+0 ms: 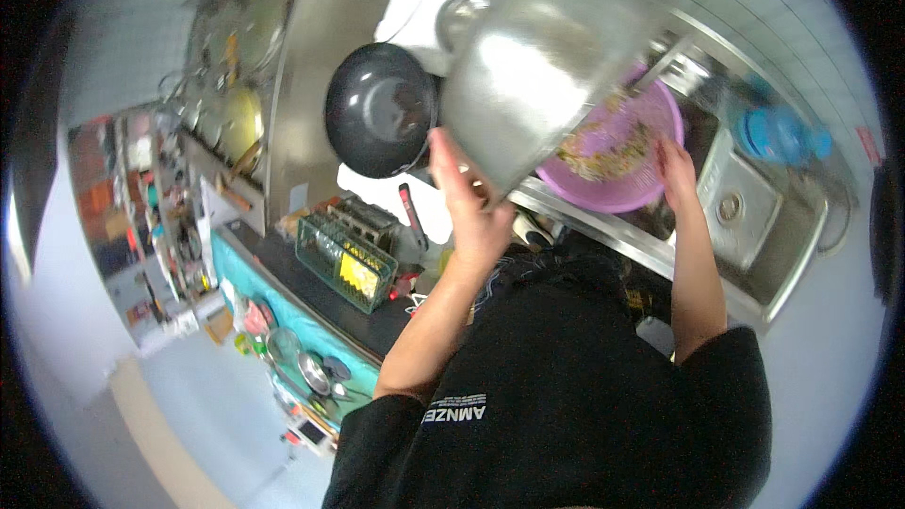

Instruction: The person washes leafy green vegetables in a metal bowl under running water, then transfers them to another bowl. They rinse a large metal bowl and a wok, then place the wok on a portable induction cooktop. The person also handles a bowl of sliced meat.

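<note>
My left hand [470, 215] grips the near edge of a large stainless-steel basin [523, 78], which is tilted up with its shiny underside partly towards me. Beside it, at the sink, sits a pink plastic colander [601, 198]. Wet food scraps [608, 155], mixed greenish and orange, lie spread inside. My right hand [676, 173] is at the colander's right rim, fingers along its inner side; whether it grips the rim is not clear. A black wok [382, 110] lies just left of the basin, partly behind my left hand's side.
On the right are a metal sink bowl [742, 205] and a blue-tinted plastic bottle [781, 136]. A green wire-like basket [346, 265] and a black-and-red handled tool [412, 215] rest on the dark counter at left. Beyond the basin lies a white cloth or board [413, 7].
</note>
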### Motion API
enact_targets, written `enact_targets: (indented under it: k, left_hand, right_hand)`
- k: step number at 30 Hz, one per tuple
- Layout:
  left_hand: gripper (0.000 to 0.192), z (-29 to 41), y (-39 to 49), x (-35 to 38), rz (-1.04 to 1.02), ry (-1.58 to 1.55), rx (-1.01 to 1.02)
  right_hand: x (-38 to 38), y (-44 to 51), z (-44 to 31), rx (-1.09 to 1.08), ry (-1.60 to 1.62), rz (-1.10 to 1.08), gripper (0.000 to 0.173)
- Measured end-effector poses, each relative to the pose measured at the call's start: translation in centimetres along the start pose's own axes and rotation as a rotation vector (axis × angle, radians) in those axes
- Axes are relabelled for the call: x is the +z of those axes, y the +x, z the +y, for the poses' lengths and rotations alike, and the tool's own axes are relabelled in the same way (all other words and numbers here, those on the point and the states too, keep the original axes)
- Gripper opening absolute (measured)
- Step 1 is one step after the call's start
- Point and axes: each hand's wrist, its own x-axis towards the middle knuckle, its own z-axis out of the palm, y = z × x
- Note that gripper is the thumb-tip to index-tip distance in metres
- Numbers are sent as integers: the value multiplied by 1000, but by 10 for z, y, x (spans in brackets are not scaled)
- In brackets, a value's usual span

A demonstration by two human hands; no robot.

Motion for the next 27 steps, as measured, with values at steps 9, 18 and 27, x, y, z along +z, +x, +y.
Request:
enact_targets:
  k: [9, 18, 27]
  left_hand:
    - [101, 11, -19, -30, 86, -60, 83]
    - [105, 18, -71, -69, 90, -147, 85]
    - [110, 24, -133, -131, 76, -303, 63]
  right_hand:
    - [23, -81, 16, -98, -299, -136, 19]
    - [135, -191, 2, -76, -49, -412, 47]
    - [173, -153, -15, -433, -58, -751, 48]
